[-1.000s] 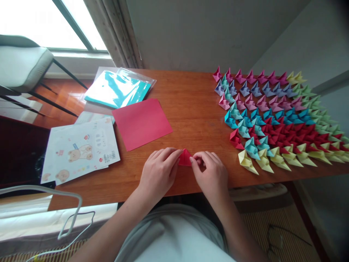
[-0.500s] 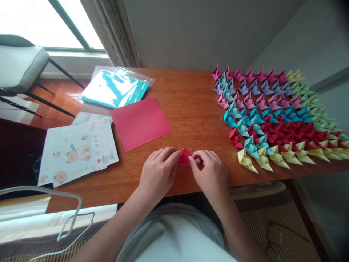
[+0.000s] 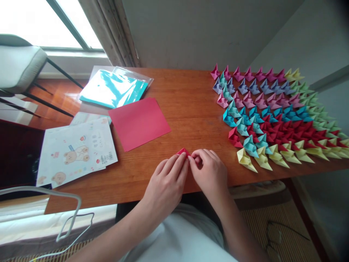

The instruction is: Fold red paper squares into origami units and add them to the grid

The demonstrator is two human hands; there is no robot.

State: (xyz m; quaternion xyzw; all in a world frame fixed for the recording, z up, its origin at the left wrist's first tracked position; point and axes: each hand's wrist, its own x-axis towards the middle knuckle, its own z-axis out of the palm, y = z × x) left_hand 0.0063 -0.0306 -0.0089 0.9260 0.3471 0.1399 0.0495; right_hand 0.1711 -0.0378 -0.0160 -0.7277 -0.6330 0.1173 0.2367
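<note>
A small piece of folded red paper (image 3: pixel 183 151) lies on the wooden table, its pointed top showing beyond my fingertips. My left hand (image 3: pixel 168 178) is over its lower part, fingers together and pressing it down; the thumb is hidden. At the paper's right corner, my right hand (image 3: pixel 208 171) pinches the edge between thumb and forefinger, other fingers curled. Most of the paper is covered by the hands, so its exact folds cannot be made out.
Red paper sheets (image 3: pixel 140 123) lie left of the hands. Beyond them are plastic-wrapped turquoise paper packs (image 3: pixel 114 87) and a bear-print packet (image 3: pixel 79 151). Rows of multicoloured folded paper shapes (image 3: pixel 272 102) fill the table's right side. A chair (image 3: pixel 21 69) stands by the window.
My left hand has shifted right and its fingers have come down over the folded red paper, hiding more of it. My right hand keeps its pinch at nearly the same spot.
</note>
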